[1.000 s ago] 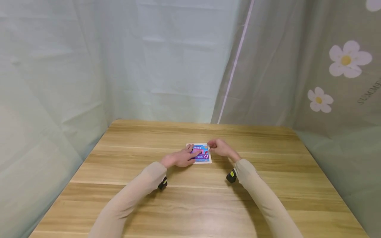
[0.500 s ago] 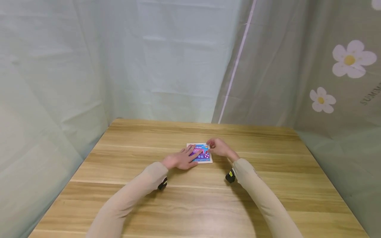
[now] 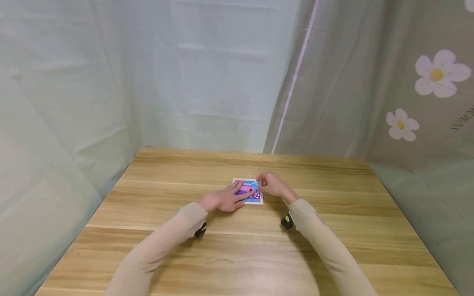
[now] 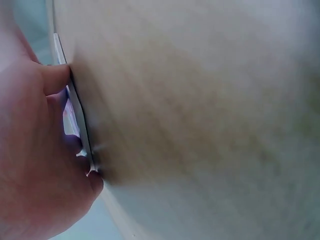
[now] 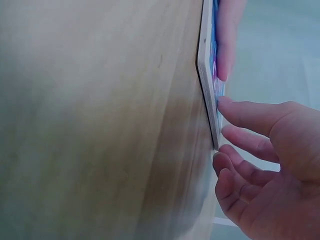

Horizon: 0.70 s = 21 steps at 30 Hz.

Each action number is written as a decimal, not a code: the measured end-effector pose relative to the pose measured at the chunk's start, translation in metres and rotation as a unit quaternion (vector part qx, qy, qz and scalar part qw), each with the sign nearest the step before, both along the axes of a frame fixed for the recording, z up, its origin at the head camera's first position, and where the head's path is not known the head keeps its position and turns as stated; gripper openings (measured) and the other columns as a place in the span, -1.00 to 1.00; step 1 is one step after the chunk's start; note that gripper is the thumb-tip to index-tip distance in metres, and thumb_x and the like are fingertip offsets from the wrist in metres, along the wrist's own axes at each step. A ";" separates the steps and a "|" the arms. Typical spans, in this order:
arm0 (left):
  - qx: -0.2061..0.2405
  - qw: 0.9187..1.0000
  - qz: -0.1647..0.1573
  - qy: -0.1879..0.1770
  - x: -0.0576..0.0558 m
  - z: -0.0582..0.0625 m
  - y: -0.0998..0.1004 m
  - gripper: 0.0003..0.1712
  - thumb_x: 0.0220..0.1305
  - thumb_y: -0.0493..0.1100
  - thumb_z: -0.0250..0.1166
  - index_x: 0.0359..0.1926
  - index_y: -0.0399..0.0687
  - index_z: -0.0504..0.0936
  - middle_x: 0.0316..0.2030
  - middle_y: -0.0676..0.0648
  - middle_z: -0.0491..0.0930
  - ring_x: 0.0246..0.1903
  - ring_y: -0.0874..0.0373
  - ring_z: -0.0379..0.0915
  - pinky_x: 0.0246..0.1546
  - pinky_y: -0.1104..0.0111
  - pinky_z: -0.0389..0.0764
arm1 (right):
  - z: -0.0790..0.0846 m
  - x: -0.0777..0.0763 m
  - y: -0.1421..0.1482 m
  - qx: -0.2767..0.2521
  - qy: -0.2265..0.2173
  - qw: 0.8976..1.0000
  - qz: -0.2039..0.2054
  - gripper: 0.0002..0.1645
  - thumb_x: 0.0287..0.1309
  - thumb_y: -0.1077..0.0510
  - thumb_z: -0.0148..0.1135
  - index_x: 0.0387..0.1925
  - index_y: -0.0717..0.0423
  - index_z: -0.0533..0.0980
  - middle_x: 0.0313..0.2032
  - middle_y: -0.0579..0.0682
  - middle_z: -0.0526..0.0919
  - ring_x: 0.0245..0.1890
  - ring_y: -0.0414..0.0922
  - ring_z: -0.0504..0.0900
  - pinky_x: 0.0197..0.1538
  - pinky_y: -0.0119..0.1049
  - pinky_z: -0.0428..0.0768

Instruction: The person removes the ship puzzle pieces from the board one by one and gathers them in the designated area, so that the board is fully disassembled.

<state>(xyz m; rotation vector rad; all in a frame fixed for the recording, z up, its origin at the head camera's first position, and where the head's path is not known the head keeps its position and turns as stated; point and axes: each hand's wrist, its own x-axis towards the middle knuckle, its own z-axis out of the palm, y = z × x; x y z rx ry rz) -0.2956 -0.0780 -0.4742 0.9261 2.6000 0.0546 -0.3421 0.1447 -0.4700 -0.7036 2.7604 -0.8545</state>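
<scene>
A square picture board (image 3: 250, 185) with a white border and a blue, pink and purple ship picture lies flat on the table. Across its left part my left hand (image 3: 227, 200) rests with fingers spread and straight. The left wrist view shows that thumb at the board's edge (image 4: 79, 112). At the right edge, my right hand (image 3: 272, 184) touches the board with thumb and index finger, which stand apart. In the right wrist view the thumb tip reaches over the board's layered side (image 5: 209, 95), and the other fingers curl loosely near its corner.
The wood-grain table (image 3: 237, 255) runs out to edges at the back and both sides. Pale curtains (image 3: 222, 82) hang behind and to the left, with a flower-printed curtain (image 3: 400, 176) on the right. A black wrist device (image 3: 286, 222) sits under the right sleeve.
My left hand's fingers have spread more and slid slightly right over the picture. The right hand stays at the right edge, fingers shifting slightly. The board has barely moved.
</scene>
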 end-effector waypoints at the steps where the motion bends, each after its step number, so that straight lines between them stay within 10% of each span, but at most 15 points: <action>1: -0.002 1.000 -0.001 0.002 0.001 0.000 0.000 -0.39 0.51 0.22 -0.28 0.49 0.55 -0.19 0.54 -0.16 -0.41 0.53 -0.11 -0.48 0.45 -0.10 0.01 | 0.000 0.000 -0.001 0.008 0.006 1.000 0.003 -0.61 0.06 0.23 0.38 -0.05 0.30 0.56 -0.34 0.06 0.62 -0.37 -0.14 0.51 -0.28 -0.34 0.53; 9: -0.007 1.000 -0.004 0.012 0.002 -0.001 0.001 -0.39 0.51 0.21 -0.30 0.51 0.51 -0.18 0.54 -0.17 -0.39 0.53 -0.09 -0.47 0.47 -0.11 -0.12 | 0.001 0.002 -0.005 0.048 0.023 0.999 0.004 -0.60 0.08 0.19 0.39 -0.05 0.28 0.56 -0.18 0.12 0.65 -0.17 -0.04 0.58 0.01 -0.13 0.59; 21: -0.004 1.000 0.002 0.008 0.001 -0.002 0.001 -0.38 0.51 0.22 -0.29 0.50 0.54 -0.21 0.54 -0.15 -0.41 0.53 -0.07 -0.49 0.47 -0.11 -0.14 | 0.003 0.000 -0.008 0.076 0.033 0.996 0.011 -0.54 0.06 0.14 0.41 -0.03 0.29 0.55 -0.15 0.13 0.65 -0.23 -0.08 0.59 -0.06 -0.20 0.62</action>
